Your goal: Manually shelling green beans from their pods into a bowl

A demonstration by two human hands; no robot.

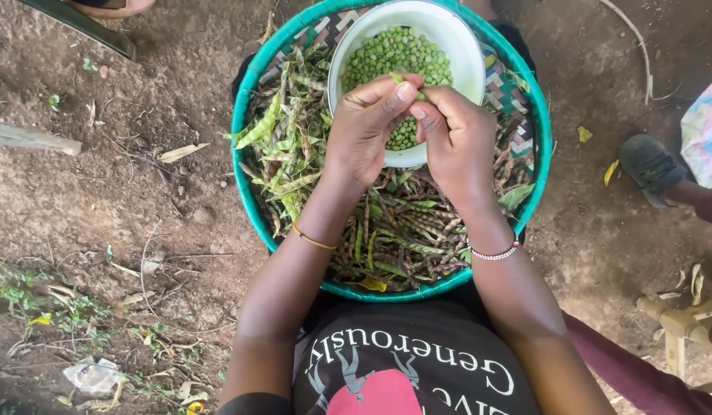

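Over the round white enamel bowl (463, 46) of shelled green peas (390, 54), the left hand (364, 127) and right hand (456, 134) together pinched one small green pod (402, 78) at the fingertips. Shelling looked under way; splitting it open would need the thumbs. Below the bowl, unshelled pods (394, 230) filled the teal woven basket (245, 107).

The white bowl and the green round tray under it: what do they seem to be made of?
The white bowl looks like enamelled metal or hard plastic: its rim is thin, smooth and faintly glossy, so I cannot say which. The green round tray looks woven: the rim is wrapped in teal strips, probably plastic, and the base shows a plaited pattern in several colours. Both hands pinch a green pod above the bowl.
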